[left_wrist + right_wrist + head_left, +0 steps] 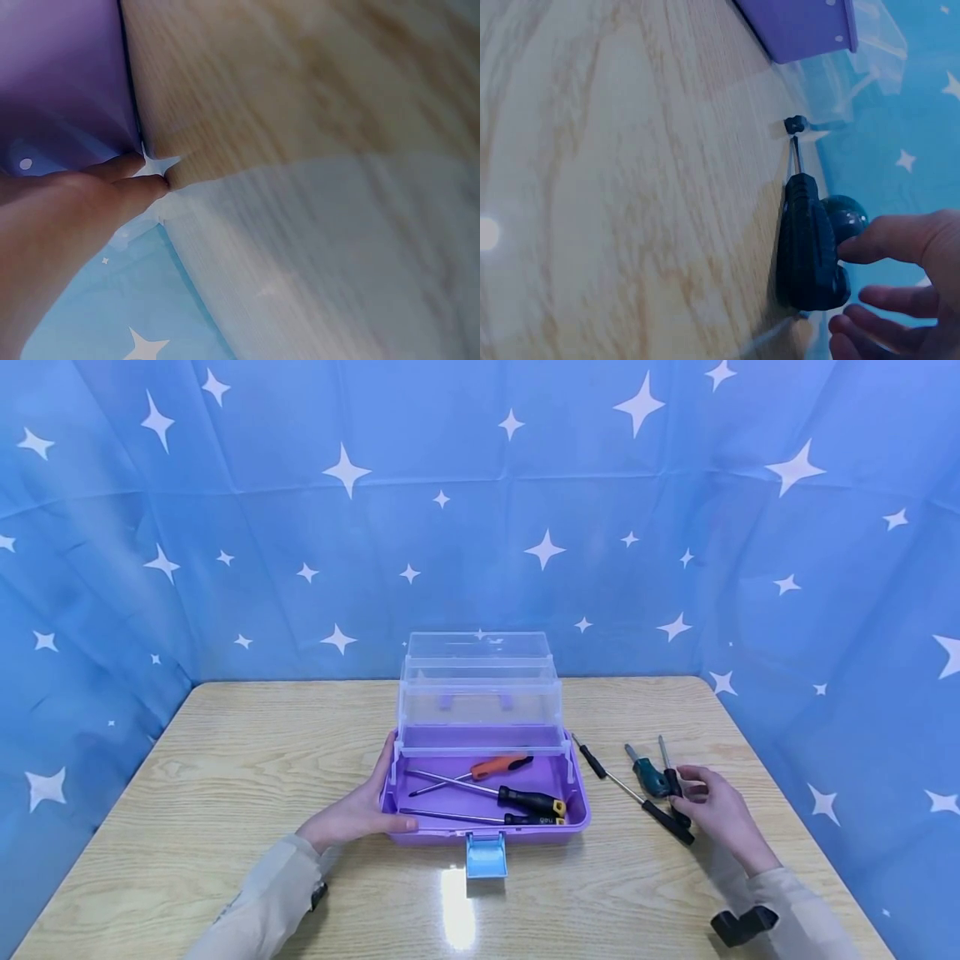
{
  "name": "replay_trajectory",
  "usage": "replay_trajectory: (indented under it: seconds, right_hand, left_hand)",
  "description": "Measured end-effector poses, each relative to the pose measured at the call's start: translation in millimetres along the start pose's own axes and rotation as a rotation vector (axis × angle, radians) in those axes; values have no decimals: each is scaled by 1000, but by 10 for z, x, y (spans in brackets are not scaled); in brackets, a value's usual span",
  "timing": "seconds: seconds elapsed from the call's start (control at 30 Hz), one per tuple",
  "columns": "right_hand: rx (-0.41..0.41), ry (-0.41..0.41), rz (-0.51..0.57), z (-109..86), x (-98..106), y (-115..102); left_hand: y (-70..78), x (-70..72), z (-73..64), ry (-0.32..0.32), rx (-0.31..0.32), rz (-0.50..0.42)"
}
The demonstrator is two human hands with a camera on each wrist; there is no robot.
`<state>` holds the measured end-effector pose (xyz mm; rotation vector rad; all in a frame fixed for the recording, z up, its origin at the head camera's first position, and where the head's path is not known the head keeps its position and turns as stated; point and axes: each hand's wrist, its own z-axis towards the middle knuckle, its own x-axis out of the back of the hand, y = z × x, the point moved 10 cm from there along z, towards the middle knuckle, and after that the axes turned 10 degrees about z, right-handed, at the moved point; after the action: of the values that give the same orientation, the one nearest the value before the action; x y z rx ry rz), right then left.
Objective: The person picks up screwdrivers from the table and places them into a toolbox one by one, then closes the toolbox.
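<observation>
A purple toolbox (431, 838) stands with its clear lid trays raised and its blue latch (486, 857) hanging down in front. Inside lie an orange-and-black screwdriver (498, 766) and two black-and-yellow screwdrivers, one (528, 800) behind the other (525, 819). My left hand (360, 812) grips the box's left end, thumb over the front corner and fingers along the side. On the right, my right hand (716, 810) is at a dark-handled screwdriver (672, 783), fingers spread around its handle; firm contact is unclear. Beside it lies a green-handled screwdriver (649, 778).
A long black-handled screwdriver (667, 822) lies slanting between box and right hand, with a small black handle (592, 762) beyond its shaft. The wooden table (247, 760) meets a blue star-patterned curtain (450, 552) behind and at the sides.
</observation>
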<state>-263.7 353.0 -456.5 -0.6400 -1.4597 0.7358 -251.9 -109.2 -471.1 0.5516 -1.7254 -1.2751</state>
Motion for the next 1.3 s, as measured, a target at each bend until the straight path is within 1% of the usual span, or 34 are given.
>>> replay_trajectory:
  seconds: [0.2, 0.5, 0.67, 0.83, 1.0, 1.3]
  right_hand:
    - [-17, 6, -12, 11, -12, 58]
    - [20, 38, -51, 47, -11, 45]
    - [20, 40, -90, 51, 14, 64]
    - [24, 41, -120, 54, 48, 74]
    - [15, 53, -114, 30, 71, 82]
    - [-24, 78, -87, -37, 96, 174]
  left_hand:
    - [5, 7, -1, -2, 1, 1]
    - [-12, 28, 12, 3, 23, 18]
    - [-19, 36, 23, 6, 35, 31]
    - [-14, 36, 23, 8, 32, 23]
    - [-27, 25, 21, 3, 32, 16]
    - [-38, 5, 13, -5, 21, -9]
